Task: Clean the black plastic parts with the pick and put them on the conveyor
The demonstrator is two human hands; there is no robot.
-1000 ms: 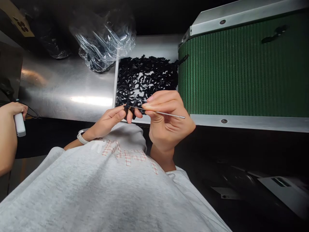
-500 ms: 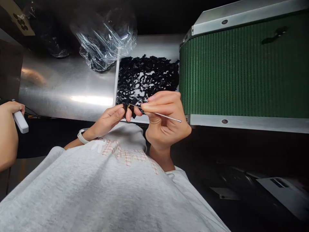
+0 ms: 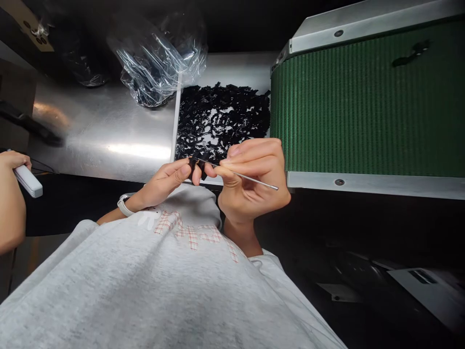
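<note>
My left hand (image 3: 168, 178) grips a small black part (image 3: 193, 167) between thumb and fingers, just in front of my chest. Pinched in my right hand (image 3: 254, 179) is a thin metal rod (image 3: 259, 183) with a blunt end, angled down to the right. The rod's far tip reaches the black part; whether it enters it I cannot tell. A heap of similar black parts (image 3: 225, 114) lies spread on a white tray (image 3: 177, 111) right behind both hands.
At right a green ribbed conveyor belt (image 3: 337, 106) carries one black piece (image 3: 410, 54). Clear plastic bags (image 3: 152, 72) stand on the steel table (image 3: 101, 131). On the left edge another person's hand (image 3: 14, 159) holds a white device (image 3: 28, 181).
My right hand and the rod have shifted slightly right. The black part has moved a little right too. A blurred dark object has come in over the table at far left.
</note>
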